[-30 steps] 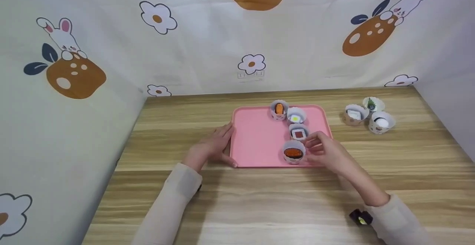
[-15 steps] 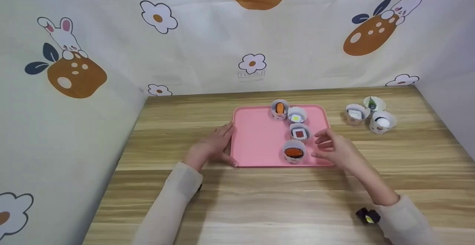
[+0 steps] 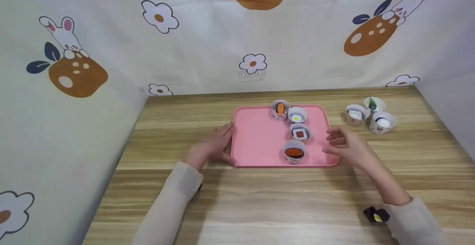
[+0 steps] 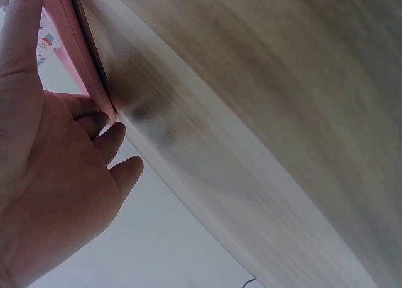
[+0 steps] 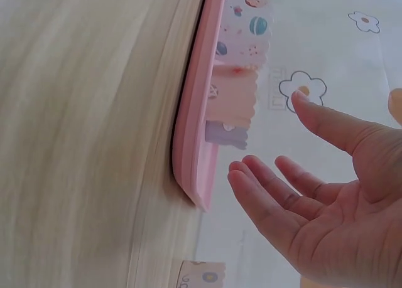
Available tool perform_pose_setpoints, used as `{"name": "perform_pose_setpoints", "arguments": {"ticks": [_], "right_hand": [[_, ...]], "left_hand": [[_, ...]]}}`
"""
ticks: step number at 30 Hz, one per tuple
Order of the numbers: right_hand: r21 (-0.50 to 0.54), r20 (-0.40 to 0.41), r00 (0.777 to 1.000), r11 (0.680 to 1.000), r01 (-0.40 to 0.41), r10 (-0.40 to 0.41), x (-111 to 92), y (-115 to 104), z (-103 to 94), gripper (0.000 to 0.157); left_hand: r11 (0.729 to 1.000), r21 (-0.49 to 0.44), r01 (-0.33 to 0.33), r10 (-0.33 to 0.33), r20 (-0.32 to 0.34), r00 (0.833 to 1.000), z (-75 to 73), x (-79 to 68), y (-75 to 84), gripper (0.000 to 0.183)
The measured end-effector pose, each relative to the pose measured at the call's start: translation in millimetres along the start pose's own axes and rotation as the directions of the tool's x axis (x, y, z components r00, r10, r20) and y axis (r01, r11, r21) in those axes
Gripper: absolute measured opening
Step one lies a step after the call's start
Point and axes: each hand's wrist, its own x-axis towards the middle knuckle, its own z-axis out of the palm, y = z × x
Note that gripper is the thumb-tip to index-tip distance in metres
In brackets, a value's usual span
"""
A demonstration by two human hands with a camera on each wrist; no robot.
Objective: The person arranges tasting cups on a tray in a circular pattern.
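A pink tray [image 3: 256,137] lies on the wooden table. On its right half several paper cups stand in a bent row, each with a toy sushi piece inside. The front cup [image 3: 294,159] holds an orange-red piece, and the cup behind it [image 3: 300,135] a white one with a red square. Further back are a cup with a yellow-dotted white piece [image 3: 296,118] and a cup with an orange piece [image 3: 280,110]. My left hand [image 3: 213,146] touches the tray's left edge, fingers extended and thumb at the front corner. My right hand [image 3: 349,146] hovers at the right rim, holding nothing.
Three more paper cups stand together on the table right of the tray: one with a white piece [image 3: 356,116], one with a green leaf [image 3: 374,104], one with a rounded white piece [image 3: 382,122]. A patterned cloth wall [image 3: 204,44] closes the back.
My right hand has moved rightward from beside the front cups to the tray's right rim, fingers still spread. The cups, tray and left hand stay in place.
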Motion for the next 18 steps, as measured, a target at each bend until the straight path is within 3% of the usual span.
{"name": "perform_pose_setpoints", "arguments": {"ticks": [11, 18], "right_hand": [[0.044, -0.084, 0.995, 0.997, 0.062, -0.058, -3.5, 10.1, -19.8, 0.060], [0.053, -0.138, 0.989, 0.997, 0.053, -0.045, -5.4, 17.8, -32.2, 0.058]], "left_hand": [[1.000, 0.005, -0.011, 0.011, -0.016, 1.000, 0.5, 0.8, -0.9, 0.130], [1.000, 0.003, -0.024, 0.024, -0.015, 1.000, 0.6, -1.2, -1.1, 0.128]]}}
